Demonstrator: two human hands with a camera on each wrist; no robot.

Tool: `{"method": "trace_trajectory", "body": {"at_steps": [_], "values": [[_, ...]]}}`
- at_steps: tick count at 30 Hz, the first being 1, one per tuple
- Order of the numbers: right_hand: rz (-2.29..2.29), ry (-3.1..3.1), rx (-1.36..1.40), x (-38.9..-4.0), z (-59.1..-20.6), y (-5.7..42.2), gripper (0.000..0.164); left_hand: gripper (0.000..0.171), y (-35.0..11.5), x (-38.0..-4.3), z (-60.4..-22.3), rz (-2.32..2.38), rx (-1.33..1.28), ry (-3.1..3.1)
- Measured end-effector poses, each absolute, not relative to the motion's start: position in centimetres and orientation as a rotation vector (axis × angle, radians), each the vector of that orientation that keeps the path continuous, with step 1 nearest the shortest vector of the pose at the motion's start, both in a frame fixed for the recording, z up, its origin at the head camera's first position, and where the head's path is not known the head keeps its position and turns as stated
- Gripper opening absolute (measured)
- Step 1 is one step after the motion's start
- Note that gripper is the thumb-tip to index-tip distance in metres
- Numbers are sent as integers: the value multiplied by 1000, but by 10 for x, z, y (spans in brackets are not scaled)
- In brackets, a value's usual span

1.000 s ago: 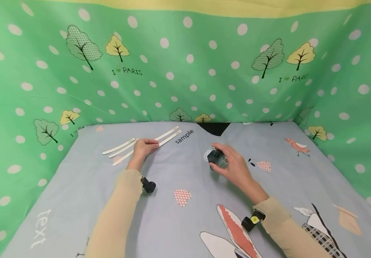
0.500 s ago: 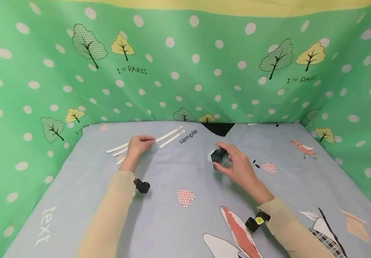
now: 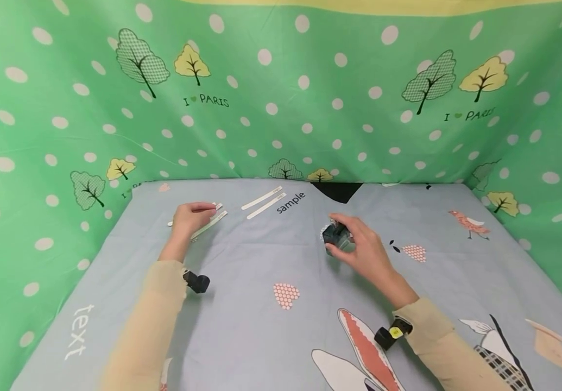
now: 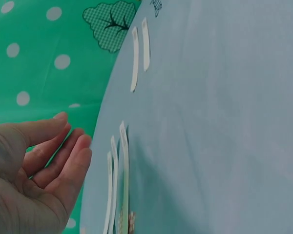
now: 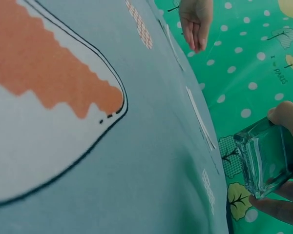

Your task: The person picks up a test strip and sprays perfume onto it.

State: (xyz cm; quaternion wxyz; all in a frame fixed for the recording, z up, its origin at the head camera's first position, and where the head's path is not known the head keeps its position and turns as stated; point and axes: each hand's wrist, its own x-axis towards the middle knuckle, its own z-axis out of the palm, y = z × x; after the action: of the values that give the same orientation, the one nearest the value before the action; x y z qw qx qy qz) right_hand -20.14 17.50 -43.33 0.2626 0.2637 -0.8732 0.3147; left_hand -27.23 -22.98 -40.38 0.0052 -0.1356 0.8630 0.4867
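In the head view my left hand (image 3: pixel 191 217) is over the left group of thin white paper strips (image 3: pixel 209 225), covering part of them. The left wrist view shows this hand (image 4: pixel 44 168) with thumb and fingers loosely bent and apart, nothing between them. Three strips (image 4: pixel 125 161) lie side by side near it, the closest tinted pale green by shade. Two more strips (image 3: pixel 266 206) lie parallel farther back. My right hand (image 3: pixel 366 250) grips a square, thick-walled glass perfume bottle (image 5: pixel 263 156) between thumb and fingers, tilted above the cloth; the hand hides part of it.
A grey-blue printed cloth (image 3: pixel 241 304) covers the table. Green dotted curtains (image 3: pixel 281 108) stand at the back and along both sides. The word "sample" (image 3: pixel 291 202) is printed on the cloth beside the back strips.
My left hand has moved left, away from the two back strips to the left group, uncovering the space between. The right hand keeps holding the perfume bottle; the head view has shifted slightly.
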Motion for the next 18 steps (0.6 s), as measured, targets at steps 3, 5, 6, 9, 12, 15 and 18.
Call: {"method": "trace_trajectory", "body": {"at_steps": [3,5,6,9,12,15,18], "values": [[847,-2357,717,-202,-434,174,67,36,-240,-268,-406,1513,-427,2723],[844,-2351,720,-202,-434,174,67,37,-247,-265,-406,1511,-438,2719],[843,-2349,721,-202,-434,173,68,37,-250,-264,-407,1501,-443,2725],[843,-2347,730,-201,-435,172,68,39,-259,-259,-409,1500,-459,2720],[841,-2353,736,-201,-436,170,67,40,-268,-254,-412,1518,-490,2700],[847,-2353,727,-200,-435,169,67,41,-274,-251,-416,1539,-508,2694],[854,-2348,723,-200,-434,168,67,43,-279,-248,-418,1575,-526,2682]]}}
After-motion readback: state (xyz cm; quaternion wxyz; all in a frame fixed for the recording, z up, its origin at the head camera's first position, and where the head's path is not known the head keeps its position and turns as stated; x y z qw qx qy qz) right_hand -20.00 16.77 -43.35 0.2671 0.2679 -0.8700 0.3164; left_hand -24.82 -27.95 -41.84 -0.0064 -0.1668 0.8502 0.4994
